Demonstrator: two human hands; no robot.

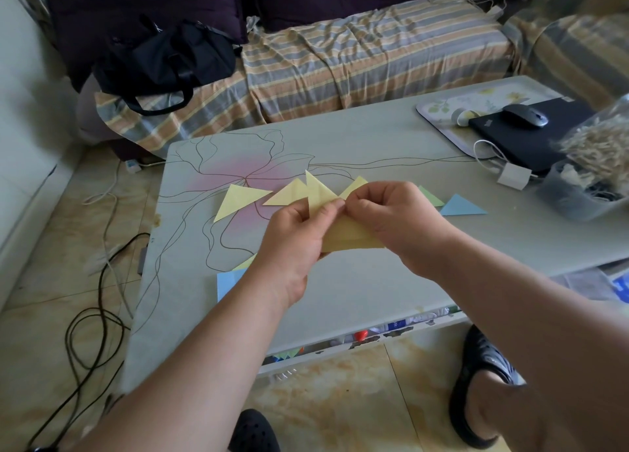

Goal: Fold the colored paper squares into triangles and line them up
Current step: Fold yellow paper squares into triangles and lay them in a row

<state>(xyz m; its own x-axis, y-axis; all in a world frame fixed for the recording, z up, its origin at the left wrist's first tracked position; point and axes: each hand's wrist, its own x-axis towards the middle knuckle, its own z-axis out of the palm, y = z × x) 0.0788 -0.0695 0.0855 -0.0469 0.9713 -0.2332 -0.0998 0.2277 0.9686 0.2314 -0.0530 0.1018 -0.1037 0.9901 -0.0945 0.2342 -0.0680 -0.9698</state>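
Nearest, blue paper [227,282] lies on the worktop [357,281]. Above it, left hand [295,237] and right hand [391,218] both pinch a yellow sheet [347,235] (partly folded). Beyond, folded triangles [240,199] form a row.

Yellow triangles [240,201], one blue triangle [461,207], perhaps green triangle [430,197], striped sofa cover [357,56].

We find no text we can read. The black laptop [531,135] at the upper right of the frame carries a small pale mark near its corner, too blurred to make out, and the packages under the table [340,145] edge show only smeared print.
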